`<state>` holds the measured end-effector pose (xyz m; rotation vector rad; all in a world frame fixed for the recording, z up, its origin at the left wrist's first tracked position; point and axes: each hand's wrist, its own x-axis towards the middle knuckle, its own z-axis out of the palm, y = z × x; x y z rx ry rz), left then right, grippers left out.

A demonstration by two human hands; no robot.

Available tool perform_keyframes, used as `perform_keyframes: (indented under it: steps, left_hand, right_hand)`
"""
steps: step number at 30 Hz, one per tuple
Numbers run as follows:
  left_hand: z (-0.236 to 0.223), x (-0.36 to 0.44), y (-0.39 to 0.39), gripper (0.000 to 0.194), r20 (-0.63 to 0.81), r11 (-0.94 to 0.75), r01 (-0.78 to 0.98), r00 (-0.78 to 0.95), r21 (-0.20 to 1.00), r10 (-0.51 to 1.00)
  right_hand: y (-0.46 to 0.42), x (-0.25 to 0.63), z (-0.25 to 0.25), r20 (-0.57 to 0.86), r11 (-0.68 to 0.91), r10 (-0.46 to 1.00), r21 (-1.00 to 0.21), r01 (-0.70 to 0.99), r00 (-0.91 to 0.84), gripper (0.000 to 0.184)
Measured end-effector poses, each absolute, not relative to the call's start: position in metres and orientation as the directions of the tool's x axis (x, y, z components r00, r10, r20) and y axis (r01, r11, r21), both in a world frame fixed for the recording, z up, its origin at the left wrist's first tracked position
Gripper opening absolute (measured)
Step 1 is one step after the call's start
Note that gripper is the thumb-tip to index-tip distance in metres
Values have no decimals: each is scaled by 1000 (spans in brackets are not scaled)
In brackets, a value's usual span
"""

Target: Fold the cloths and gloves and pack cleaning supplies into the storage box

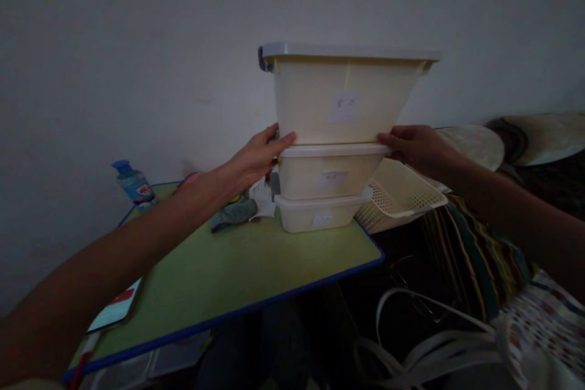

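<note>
Three lidded white plastic storage boxes stand stacked, the largest one on top. My left hand [262, 152] grips the left side of the stack near the seam between the large storage box [311, 82] and the middle storage box [304, 177], thumb in front. On the opposite side, my right hand [414, 143] grips at the same height, its thumb on the large box's lower corner. Both hands' other fingers are partly hidden. The bottom storage box [297, 218] rests on the green table [228, 268]. A paper label is stuck on the front of each box.
A blue-capped bottle [134, 183] stands at the table's far left, and a grey cloth [234, 214] lies left of the stack. A phone or tablet [116, 308] is near the left edge. A perforated basket [395, 198] sits right of the stack, beside striped fabric [466, 250]. White straps [425, 353] lie lower right.
</note>
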<state>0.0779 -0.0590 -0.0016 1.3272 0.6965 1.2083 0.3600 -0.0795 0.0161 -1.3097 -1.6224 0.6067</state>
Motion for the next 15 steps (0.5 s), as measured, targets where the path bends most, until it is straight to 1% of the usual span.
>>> perform_keyframes:
  steps: [5, 10, 15]
  left_hand:
    - [-5, 83, -58, 35, 274, -200, -269, 278, 942, 921]
    - [-7, 84, -52, 33, 261, -188, -274, 261, 943, 929]
    - [-6, 81, -45, 34, 256, -171, -289, 289, 942, 923]
  right_hand:
    - [-79, 362, 12, 363, 324, 932, -826, 461, -4, 21]
    - [-71, 363, 11, 350, 301, 937, -832, 466, 20, 20]
    - [-60, 366, 7, 429, 366, 901, -824, 432, 55, 21]
